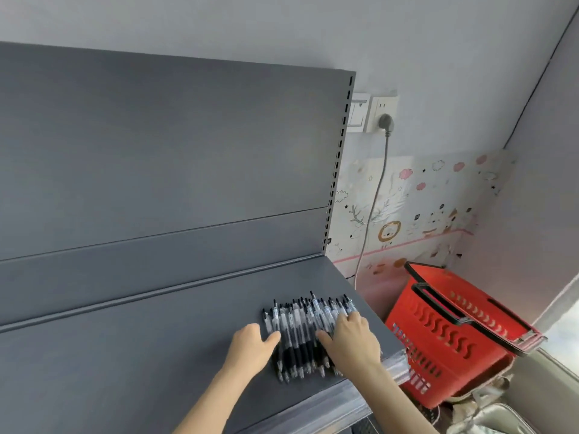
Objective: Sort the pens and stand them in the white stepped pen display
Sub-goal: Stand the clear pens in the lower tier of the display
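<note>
Black pens [299,332]; palm-down left hand [250,343], right hand [352,339]

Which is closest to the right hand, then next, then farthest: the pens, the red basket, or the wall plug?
1. Pens: touching, right under the right hand, on the shelf.
2. Red basket: off to its right, past the shelf edge.
3. Wall plug: high on the wall behind.

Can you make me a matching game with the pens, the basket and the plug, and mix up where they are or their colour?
1. pens
2. basket
3. plug

A. stuck in the wall socket
B. red
C. lying on the grey shelf

Pairs: 1-C, 2-B, 3-A
</note>
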A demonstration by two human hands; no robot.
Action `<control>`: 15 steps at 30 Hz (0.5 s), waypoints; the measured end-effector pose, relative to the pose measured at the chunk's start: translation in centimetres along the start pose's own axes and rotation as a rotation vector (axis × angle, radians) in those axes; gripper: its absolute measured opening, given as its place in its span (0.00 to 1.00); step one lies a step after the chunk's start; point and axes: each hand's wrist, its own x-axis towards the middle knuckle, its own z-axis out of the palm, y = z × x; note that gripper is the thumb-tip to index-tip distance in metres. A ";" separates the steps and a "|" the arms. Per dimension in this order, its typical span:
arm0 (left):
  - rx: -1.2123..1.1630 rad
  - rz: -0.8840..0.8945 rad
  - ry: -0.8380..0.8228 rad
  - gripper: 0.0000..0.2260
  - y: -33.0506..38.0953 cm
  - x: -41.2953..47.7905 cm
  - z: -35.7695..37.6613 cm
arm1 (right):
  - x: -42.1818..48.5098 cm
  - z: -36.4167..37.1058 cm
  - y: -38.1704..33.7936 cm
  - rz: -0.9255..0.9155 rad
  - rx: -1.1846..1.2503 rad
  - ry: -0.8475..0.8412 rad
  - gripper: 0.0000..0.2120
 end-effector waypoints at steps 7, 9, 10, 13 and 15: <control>0.048 -0.122 0.004 0.15 2.8 1.1 2.3 | 2.6 1.3 -0.9 -0.101 -0.046 -0.051 0.16; -0.030 -0.170 -0.026 0.16 2.7 1.7 2.1 | 3.0 1.4 -1.0 -0.129 -0.059 -0.052 0.15; -0.061 -0.191 -0.042 0.16 2.6 1.8 2.1 | 3.1 1.5 -1.0 -0.134 -0.055 -0.052 0.14; -0.062 -0.190 -0.043 0.16 2.8 1.9 2.3 | 3.3 1.5 -1.0 -0.159 -0.058 -0.036 0.14; -0.077 -0.188 -0.034 0.16 2.8 2.0 2.5 | 3.5 1.6 -0.9 -0.173 -0.055 -0.014 0.13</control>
